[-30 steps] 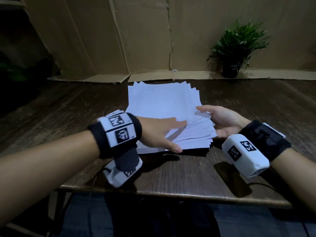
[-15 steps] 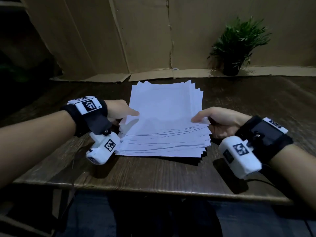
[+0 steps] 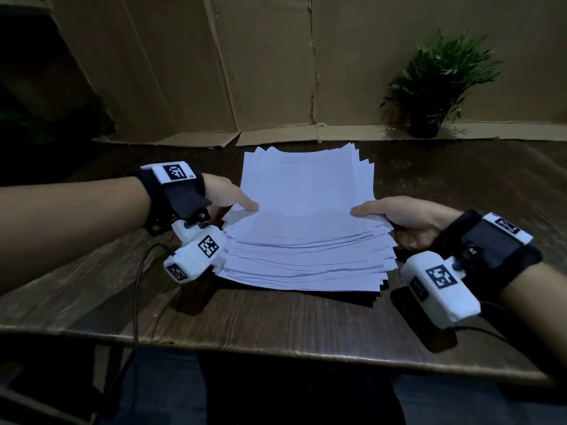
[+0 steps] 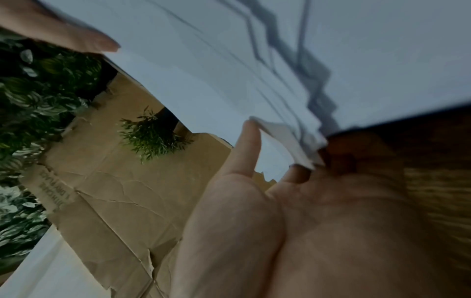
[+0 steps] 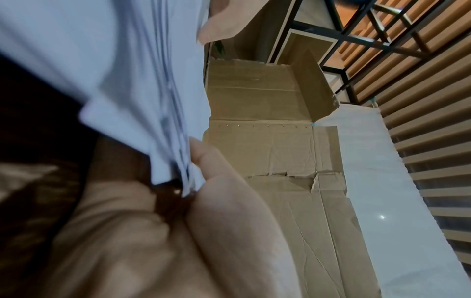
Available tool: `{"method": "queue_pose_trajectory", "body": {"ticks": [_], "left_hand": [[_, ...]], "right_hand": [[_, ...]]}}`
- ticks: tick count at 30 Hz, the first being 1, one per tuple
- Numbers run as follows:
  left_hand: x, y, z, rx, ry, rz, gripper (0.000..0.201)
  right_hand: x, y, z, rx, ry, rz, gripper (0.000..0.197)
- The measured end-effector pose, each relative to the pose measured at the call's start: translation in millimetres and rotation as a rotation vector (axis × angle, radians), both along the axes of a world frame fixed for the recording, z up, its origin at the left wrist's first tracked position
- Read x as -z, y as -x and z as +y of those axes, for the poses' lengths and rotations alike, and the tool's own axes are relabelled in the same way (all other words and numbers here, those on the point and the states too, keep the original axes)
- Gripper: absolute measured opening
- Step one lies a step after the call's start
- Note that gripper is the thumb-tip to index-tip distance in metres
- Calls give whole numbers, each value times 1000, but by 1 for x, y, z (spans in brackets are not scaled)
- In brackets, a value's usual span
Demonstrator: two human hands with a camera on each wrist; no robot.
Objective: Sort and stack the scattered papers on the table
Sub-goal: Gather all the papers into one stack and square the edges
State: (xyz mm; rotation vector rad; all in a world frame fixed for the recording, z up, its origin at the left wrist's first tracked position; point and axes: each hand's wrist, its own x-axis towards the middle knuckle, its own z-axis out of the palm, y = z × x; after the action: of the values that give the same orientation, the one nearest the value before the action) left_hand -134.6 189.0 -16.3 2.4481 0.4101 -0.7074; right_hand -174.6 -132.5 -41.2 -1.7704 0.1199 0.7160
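Observation:
A thick, uneven pile of white papers [image 3: 303,222] lies in the middle of the dark wooden table [image 3: 276,326], its sheet edges fanned out at the near side. My left hand [image 3: 228,199] grips the pile's left edge, thumb on top and fingers underneath. My right hand [image 3: 395,217] grips the right edge the same way. The left wrist view shows the papers [image 4: 254,60] close up, with my thumb [image 4: 244,149] against the sheet edges. In the right wrist view my thumb [image 5: 209,161] presses on the stacked sheet edges of the papers [image 5: 114,70].
A small potted green plant [image 3: 435,87] stands at the back right of the table. Flattened brown cardboard [image 3: 276,65] lines the back wall and its flaps lie on the table's far edge. The table's near edge runs just below my wrists.
My left hand drew back from the top of the pile to its left edge and took hold there. The right hand kept its grip on the right edge. The pile's near side looks lifted slightly.

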Motion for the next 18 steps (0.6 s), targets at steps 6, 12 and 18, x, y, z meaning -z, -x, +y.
{"method": "queue_pose_trajectory", "body": {"ticks": [6,12,18], "left_hand": [[-10,-10,-1,86,77,71,99],[-28,27,-18,58,335,41,23],[-6,40,-13,-29,540,84,26]], "right_hand": [[4,1,0,91,-95,-40,29],[5,-1,-4,66,-125,-30,30],[-3,-4,-8,64,-147,16,28]]}}
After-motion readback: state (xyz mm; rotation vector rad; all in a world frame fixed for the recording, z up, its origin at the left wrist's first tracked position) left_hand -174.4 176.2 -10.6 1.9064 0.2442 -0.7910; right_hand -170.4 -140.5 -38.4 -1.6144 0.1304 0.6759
